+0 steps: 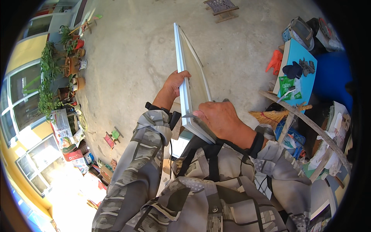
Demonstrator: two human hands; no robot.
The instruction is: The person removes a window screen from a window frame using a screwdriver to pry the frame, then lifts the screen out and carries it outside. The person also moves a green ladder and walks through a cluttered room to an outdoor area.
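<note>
A white-framed panel (193, 78), perhaps a window screen, stands tilted on edge in front of me, its long metal rail (181, 69) running away from my body. My left hand (175, 83) grips that rail about midway, thumb over the top. Nearer to me, my right hand (221, 117) is closed around a tool that its fingers mostly hide. A thin pointed grey blade (189, 115) juts out from beside the thumb and lies across the rail's near part. Along the panel's right side bows a pale narrow strip (201, 66), standing off the panel at its middle.
Potted plants (72, 66) line the wall at left. A low folding stool (221, 8) stands ahead on the concrete floor (127, 58). At right are a light-blue board (301, 61) with a dark cap, a straw broom (269, 117) and a curved wooden pole (310, 123).
</note>
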